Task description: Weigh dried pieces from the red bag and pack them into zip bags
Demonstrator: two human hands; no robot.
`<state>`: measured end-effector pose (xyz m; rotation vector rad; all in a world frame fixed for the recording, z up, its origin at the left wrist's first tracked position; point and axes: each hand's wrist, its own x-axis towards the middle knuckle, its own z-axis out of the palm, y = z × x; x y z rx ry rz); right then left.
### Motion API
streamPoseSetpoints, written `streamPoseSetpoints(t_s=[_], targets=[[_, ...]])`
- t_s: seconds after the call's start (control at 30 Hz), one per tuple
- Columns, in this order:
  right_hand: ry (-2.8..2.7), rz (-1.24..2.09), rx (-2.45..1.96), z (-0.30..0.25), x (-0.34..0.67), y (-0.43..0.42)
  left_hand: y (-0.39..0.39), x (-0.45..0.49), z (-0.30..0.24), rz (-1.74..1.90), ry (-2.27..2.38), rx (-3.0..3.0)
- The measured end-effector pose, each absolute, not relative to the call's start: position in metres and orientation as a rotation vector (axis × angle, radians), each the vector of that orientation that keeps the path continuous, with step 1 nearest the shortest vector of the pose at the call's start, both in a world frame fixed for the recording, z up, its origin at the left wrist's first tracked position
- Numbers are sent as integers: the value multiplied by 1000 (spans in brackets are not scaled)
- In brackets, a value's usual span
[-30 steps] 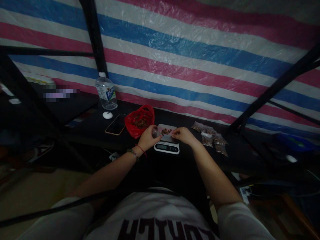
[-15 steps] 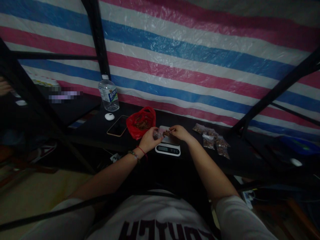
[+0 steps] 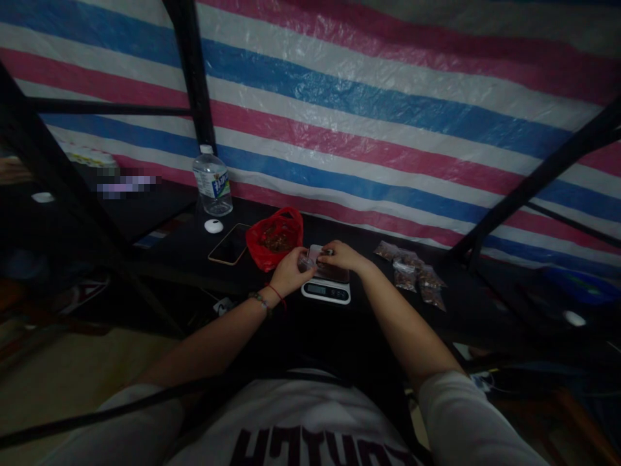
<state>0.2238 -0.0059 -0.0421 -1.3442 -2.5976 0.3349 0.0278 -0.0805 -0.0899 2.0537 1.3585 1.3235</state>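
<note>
My left hand (image 3: 291, 270) is closed on a small clear plastic bag (image 3: 305, 261) at the left side of a white kitchen scale (image 3: 310, 296). Over the scale's shiny plate, my right hand (image 3: 342, 255) has its fingers curled together around small brown pieces, which they mostly hide. The scale's display is lit, but I cannot read it. Behind my left hand sits an open red plastic bag (image 3: 255, 249) with more brown pieces (image 3: 276, 239) inside. Several small filled clear bags (image 3: 405, 277) lie to the right of the scale.
A phone (image 3: 228, 244) lies left of the red bag, near a white rounded object (image 3: 213, 226) and a large clear bottle (image 3: 213, 184). Black metal bars (image 3: 196, 84) frame the dark table (image 3: 359, 232). Striped plastic sheeting (image 3: 339, 129) hangs behind. Another person's hand (image 3: 14, 170) shows at far left.
My right hand has moved left and its fingers have come down over the brown pieces on the scale, covering them. My left hand stays with the clear bag.
</note>
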Motion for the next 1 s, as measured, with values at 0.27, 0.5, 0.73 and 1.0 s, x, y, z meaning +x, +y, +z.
streamPoseSetpoints(t_s=[0.27,0.5,0.73,1.0], targets=[[-2831,352,-947,-44,218,-11,-81,27,-89,1292,1379,2078],[-2879,147,-1056,-36,217,-13,-80,27,-91,1275,1380,2098],[-2956,1,-1234,-25,200,-13,-81,28,-88,1261,1375,2093],[-2904,33,-1186,-19,208,-7,-82,28,-87,1248,1373,2102]])
